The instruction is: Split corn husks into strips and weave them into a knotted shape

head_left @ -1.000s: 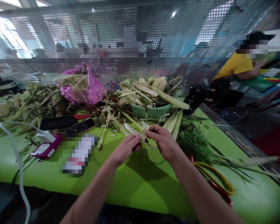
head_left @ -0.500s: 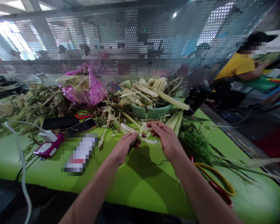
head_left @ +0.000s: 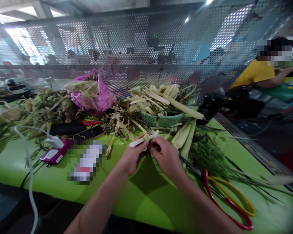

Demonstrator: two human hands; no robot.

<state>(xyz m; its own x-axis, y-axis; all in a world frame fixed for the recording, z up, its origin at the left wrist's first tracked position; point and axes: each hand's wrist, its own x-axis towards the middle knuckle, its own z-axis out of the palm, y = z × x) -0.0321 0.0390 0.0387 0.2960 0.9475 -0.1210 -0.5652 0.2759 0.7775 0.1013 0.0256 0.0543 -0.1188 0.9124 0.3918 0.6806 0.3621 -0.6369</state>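
Pale corn husk strips [head_left: 138, 141] cross each other between my two hands, above the green table [head_left: 146, 201]. My left hand [head_left: 133, 157] is closed on the strips from the left, thumb on top. My right hand [head_left: 164, 154] pinches them from the other side, its fingertips close to the left ones. The fingers hide part of where the strips cross. Scissors [head_left: 206, 180] with red and yellow handles lie by my right forearm. Just beyond that hand are wide pale husks [head_left: 182, 138] and feathery green stems [head_left: 207, 151].
Behind my hands stands a green basket [head_left: 161, 121] heaped with husks. A purple plastic bag [head_left: 107, 100] and dry husks [head_left: 46, 104] lie left. Nearer are a phone [head_left: 89, 132], a purple box [head_left: 55, 156] and a white cable [head_left: 30, 185]. A person in yellow [head_left: 261, 73] sits right.
My hands have come closer together, and the strips, looser before, are drawn together between my fingers. The view has shifted slightly, showing more of the scissors.
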